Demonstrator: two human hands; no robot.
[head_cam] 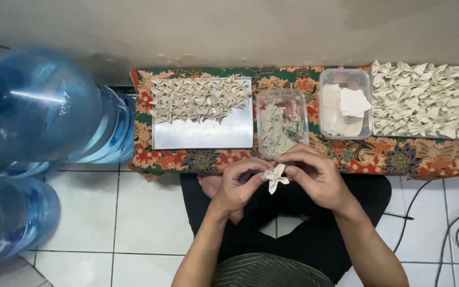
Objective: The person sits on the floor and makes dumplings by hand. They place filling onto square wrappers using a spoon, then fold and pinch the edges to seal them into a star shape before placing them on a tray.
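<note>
Pale dough is what both my hands are working at the centre of the frame: a small folded wrapper (276,178) with pointed corners sticking out. I am pinching it from the left with the left hand (238,187), fingers curled closed on its edge, and from the right with the right hand (315,178), thumb and fingertips closed on the other side. It is hanging between the two hands, above my crossed legs in dark trousers (314,234), just below the near edge of the patterned cloth (378,154).

Just above the hands a clear tub of greenish filling (281,123) is sitting on the cloth. To its right a second clear tub (345,103) is holding flat square wrappers. To the left of centre a shiny metal tray (203,133) is carrying rows of folded pieces across its upper half. At the upper right, another batch of folded pieces (426,100) is lying packed closely together.

Large blue water bottles (38,111) are filling the left side of the frame, standing on the white tiled floor (144,212). Dark cables (452,228) are trailing across the tiles at the lower right.
</note>
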